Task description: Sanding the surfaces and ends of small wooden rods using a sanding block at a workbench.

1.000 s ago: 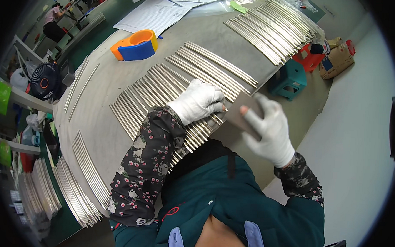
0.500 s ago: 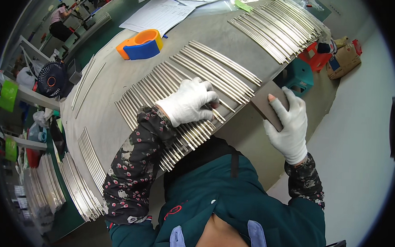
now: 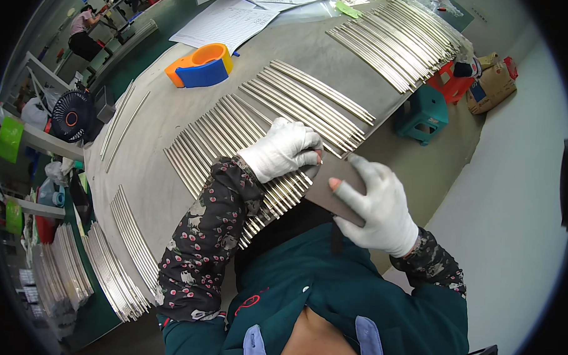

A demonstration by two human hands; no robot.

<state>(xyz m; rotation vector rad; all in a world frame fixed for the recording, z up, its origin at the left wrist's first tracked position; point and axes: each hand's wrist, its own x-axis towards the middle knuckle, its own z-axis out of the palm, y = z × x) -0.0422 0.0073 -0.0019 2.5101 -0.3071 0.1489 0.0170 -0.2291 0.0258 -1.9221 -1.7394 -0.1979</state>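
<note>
The right hand (image 3: pixel 383 212) is returning its held block (image 3: pixel 335 189) within working reach of the rods (image 3: pixel 220 136), where the left hand (image 3: pixel 278 151) is curling fingers, grip unclear.

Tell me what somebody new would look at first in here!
Probably the shiny metal rods lying side by side across the gray table, with the white-gloved left hand over their near part. Next might come the right hand, gloved too, holding a flat brownish block by the table's near edge. Farther back, near the white papers, a bright orange-and-blue ring-shaped thing stands out.
</note>
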